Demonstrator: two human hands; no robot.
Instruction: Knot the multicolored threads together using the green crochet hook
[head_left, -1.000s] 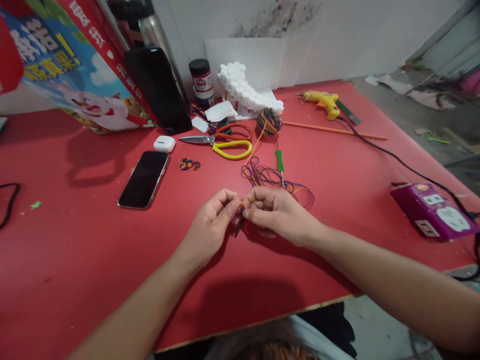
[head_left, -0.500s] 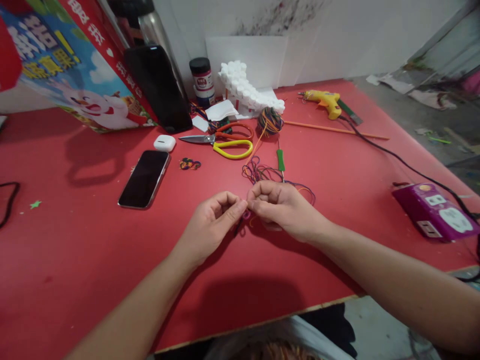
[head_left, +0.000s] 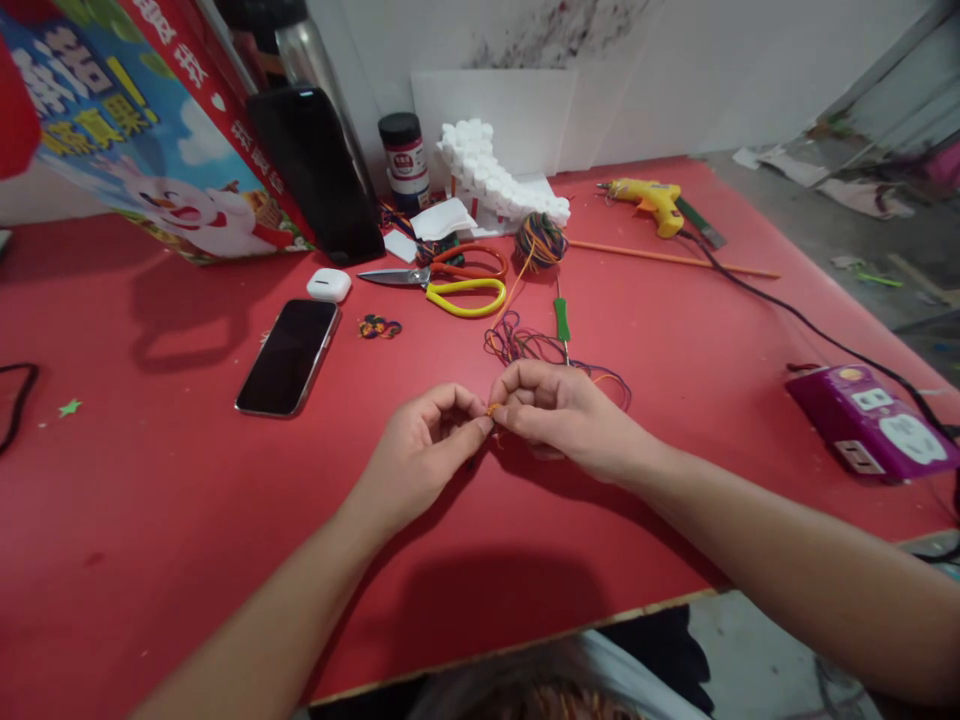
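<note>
Over the red tabletop [head_left: 187, 510], with left hand [head_left: 424, 445] and right hand [head_left: 566, 412] together, nearer the wearer than the loose cord [head_left: 511, 346], pinching a small cord piece [head_left: 492, 410] between opposed fingertips. Apparently adjusting it by touch; next, keep both pinches steady. Unlike half a second earlier, exposing orange, hiding the purple loop below.

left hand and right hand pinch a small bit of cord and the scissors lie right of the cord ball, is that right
Not quite: the scissors lie left of the cord ball, as the head view shows. The left hand and right hand do pinch a small bit of cord.
</note>
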